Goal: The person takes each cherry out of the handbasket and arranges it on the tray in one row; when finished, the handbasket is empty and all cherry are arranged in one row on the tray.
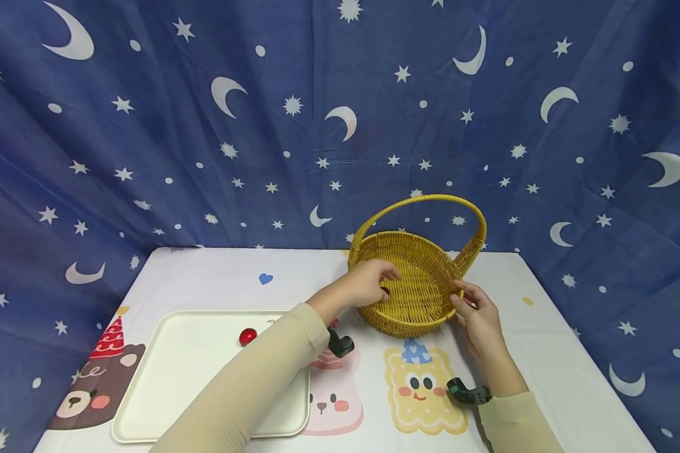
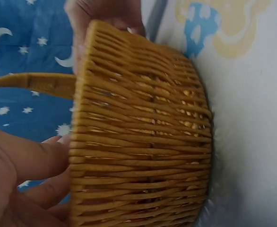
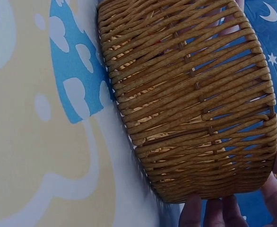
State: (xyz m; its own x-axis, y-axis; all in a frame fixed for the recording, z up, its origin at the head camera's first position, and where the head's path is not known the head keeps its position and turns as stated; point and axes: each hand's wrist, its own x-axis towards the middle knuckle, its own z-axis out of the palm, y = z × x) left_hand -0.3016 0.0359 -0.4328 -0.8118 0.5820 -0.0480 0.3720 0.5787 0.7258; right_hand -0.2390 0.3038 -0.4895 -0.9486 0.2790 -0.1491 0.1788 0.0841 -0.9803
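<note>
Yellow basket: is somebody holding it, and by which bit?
Yes, the right hand grips the yellow basket by the right side of its rim, near the handle.

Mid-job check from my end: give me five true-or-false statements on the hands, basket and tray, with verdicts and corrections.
1. The right hand grips the rim of the yellow basket. True.
2. The left hand rests flat on the tray. False: it reaches over the basket's rim, with its fingers inside.
3. A round red fruit lies on the tray. True.
4. The basket's handle is folded down. False: it arches up above the rim.
5. In the head view, the tray lies to the right of the basket. False: it lies to the left, nearer the camera.
</note>
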